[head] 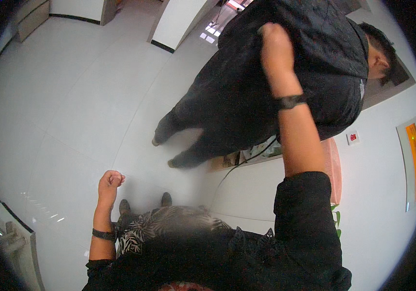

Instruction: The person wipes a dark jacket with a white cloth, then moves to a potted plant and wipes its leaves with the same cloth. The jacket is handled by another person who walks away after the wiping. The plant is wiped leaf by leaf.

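Observation:
My left hand (110,180) hangs low over the pale tiled floor (73,98), fingers curled in with nothing seen in them. A dark band circles that wrist. My right hand (277,45) is raised in front of a person in black clothes (244,87), with a dark wristband (291,102) below it. The fingers look curled, and blur hides whether they hold something. Whether this hand touches the black clothing cannot be told. The person stands close ahead, turned toward the right side of the view.
A dark cable (244,162) runs down past a white surface (251,192). Green leaves (338,218) and a pink cloth-like cover (332,171) are by the right wall. That wall bears a switch plate (352,138) and a framed orange panel (413,156). A white pillar (177,23) stands farther off.

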A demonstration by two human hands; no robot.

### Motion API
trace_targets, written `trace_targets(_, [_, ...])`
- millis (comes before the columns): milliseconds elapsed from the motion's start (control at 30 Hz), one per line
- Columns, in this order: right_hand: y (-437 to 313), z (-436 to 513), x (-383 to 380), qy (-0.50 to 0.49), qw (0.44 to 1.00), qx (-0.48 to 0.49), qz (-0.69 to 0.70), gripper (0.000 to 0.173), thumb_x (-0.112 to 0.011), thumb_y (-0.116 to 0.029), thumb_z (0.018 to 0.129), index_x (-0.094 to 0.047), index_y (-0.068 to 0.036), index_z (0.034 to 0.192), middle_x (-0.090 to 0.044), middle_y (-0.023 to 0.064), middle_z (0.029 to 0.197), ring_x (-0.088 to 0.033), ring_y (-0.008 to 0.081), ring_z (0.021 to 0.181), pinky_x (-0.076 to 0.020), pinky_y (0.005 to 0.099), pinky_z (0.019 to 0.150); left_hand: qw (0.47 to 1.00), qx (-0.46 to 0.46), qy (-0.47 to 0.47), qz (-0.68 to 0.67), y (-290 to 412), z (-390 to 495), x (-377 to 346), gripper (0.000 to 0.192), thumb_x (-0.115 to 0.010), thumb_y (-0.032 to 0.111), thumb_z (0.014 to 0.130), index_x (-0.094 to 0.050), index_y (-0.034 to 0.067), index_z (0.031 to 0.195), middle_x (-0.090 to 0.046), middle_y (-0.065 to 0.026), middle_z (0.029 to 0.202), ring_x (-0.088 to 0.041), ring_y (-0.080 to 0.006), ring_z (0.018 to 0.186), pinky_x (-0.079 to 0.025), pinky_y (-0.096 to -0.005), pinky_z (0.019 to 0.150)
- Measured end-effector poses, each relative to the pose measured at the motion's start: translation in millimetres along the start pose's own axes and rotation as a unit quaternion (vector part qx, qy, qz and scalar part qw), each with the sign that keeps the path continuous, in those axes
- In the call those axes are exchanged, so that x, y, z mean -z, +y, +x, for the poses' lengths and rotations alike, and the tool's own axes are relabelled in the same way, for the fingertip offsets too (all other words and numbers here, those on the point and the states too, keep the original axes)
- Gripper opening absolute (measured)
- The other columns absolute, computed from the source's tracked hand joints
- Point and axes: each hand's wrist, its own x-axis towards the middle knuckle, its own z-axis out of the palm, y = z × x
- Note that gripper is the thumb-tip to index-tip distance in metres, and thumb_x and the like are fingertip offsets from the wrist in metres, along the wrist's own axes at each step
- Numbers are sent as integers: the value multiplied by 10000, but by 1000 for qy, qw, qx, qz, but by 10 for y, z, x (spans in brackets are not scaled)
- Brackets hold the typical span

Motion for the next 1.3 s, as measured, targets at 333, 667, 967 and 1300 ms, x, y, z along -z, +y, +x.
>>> trace_targets(333, [-1127, -1515, -1217, -227, 967, 90, -76, 114, -553, -95, 852, -631, -72, 931, -585, 69, 934, -550, 245, 926, -460, 352, 801, 998, 31, 54, 21, -354, -247, 236, 53, -538, 51, 943, -574, 14, 930, -656, -47, 861, -576, -89, 764, -468, -239, 731])
trace_targets(667, [-1440, -1398, -1242, -283, 957, 62, 36, 99, -537, -48, 870, -604, -25, 939, -581, 152, 980, -564, 324, 931, -505, 409, 806, 993, 79, 93, -3, -578, -736, 464, 56, -564, 72, 947, -577, 20, 932, -664, -53, 877, -589, -102, 786, -470, -239, 758])
trace_targets(967, [-901, -525, -1062, -168, 985, 18, -14, 108, -557, -80, 868, -657, -47, 893, -569, 111, 980, -565, 298, 973, -547, 372, 796, 992, 24, 88, 93, -235, -493, 385, 62, -556, 79, 950, -573, 22, 938, -651, -42, 875, -583, -97, 798, -467, -244, 770])
trace_targets(1300, [-2109, -2439, -1852, -338, 937, 72, 61, 116, -592, -93, 821, -677, -45, 883, -615, 110, 969, -565, 292, 959, -514, 378, 808, 989, 78, 66, 105, -809, -912, 482, 100, -577, 119, 966, -577, 24, 934, -667, -46, 870, -604, -116, 820, -478, -268, 780])
